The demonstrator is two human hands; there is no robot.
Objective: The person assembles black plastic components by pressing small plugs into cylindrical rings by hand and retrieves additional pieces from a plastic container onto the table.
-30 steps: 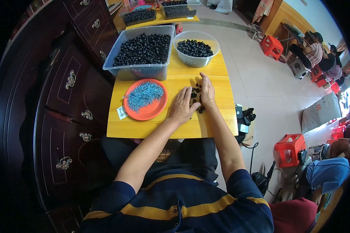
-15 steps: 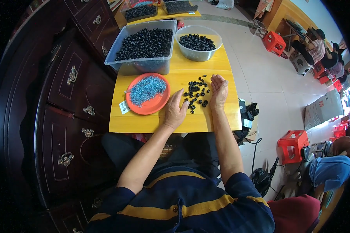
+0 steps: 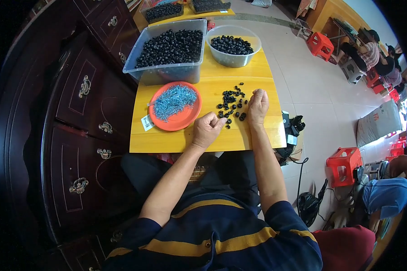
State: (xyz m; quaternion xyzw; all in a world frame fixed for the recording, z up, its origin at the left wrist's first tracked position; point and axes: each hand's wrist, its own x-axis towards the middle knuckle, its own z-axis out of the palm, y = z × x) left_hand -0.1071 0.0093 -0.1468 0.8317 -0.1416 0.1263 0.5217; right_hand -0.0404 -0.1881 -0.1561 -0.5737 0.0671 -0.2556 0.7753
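Note:
Small black ring-shaped pieces lie in a loose patch on the yellow table. My left hand is closed at the near left of the patch, thumb and forefinger together beside the nearest pieces. Along the patch's right side, my right hand is closed too, with its fingers curled in. Whatever either hand may hold is hidden by the fingers. Left of my left hand sits an orange-red plate bearing a heap of thin, shiny blue bits.
A large clear bin and a round clear tub, both with black pieces, stand at the table's far side. Dark wooden drawers rise close on the left. Red stools and seated people are off to the right.
Both hands had their fingers stretched out; now the fingers are curled closed. The hands remain on either side of the black pieces. The whole view has shifted slightly.

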